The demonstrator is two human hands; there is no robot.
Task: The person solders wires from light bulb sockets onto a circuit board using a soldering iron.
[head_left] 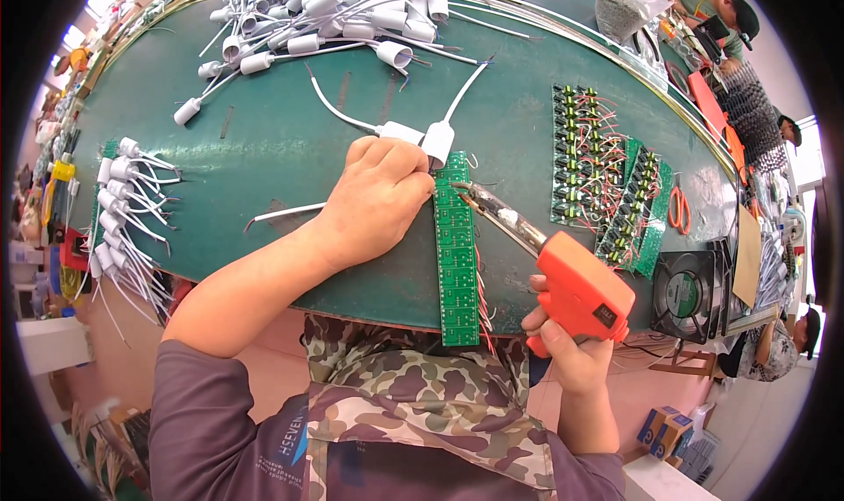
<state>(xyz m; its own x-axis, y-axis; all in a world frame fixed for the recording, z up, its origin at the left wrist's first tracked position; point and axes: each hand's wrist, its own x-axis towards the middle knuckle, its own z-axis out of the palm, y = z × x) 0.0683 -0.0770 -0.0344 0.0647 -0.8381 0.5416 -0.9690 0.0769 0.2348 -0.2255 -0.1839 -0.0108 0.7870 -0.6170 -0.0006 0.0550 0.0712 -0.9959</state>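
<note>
- Soldering looks to be the step in hand: fixing a white lamp socket to the far part of a long green circuit strip.
- The strip lies right of centre on the green table, running from far to near; its near end reaches the table's near edge. The socket sits at the strip's far end.
- Left hand: fingers curled and bunched just beside the socket and strip; the tips are hidden, so I cannot tell what they grasp.
- Right hand: fingers wrapped around the handle of an orange soldering gun, whose tip points left over the strip's far part; contact cannot be made out.
- The next move, I judge, calls for keeping the socket steady and setting the tip precisely on the joint, clear of the left fingers.
</note>
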